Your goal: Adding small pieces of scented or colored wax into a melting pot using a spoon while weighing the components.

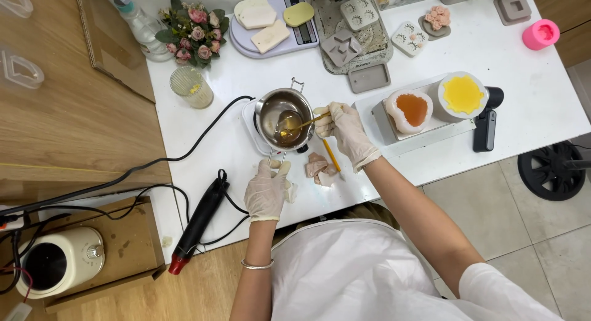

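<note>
Gloved and closed in a pinch, the right hand (pixel 346 129) holds a thin wooden stick (pixel 306 122) whose far end dips into amber liquid at the bottom of a small steel pot (pixel 284 115). That pot sits on a little white hot plate (pixel 250 121) near the middle of the white table (pixel 529 93). A black cord (pixel 203 139) runs from the hot plate off the left edge of the table.

Below the pot, the left hand (pixel 266 188), also in a pale glove, is curled shut around the pot's handle (pixel 276 159), which points toward the person. Just right of this hand lie a few crumpled pinkish scraps (pixel 320 167) and a yellow pencil (pixel 331 155), both on the table and touching neither hand.

To the right of the pot, a grey tray (pixel 385 121) carries two white moulds: one filled with orange-brown liquid (pixel 411 109), the other with bright yellow (pixel 463 94). A black hand tool (pixel 486 124) rests just beside the tray's right end. Another black tool with a red tip (pixel 198 219) lies near the table's left front corner.

Farther back stand a ribbed glass cup (pixel 191 86), a bunch of pink flowers (pixel 194 30), a kitchen scale (pixel 289 35) bearing pale soap-like bars, several grey moulds (pixel 368 78), and a pink mould (pixel 540 33) at the far right.
</note>
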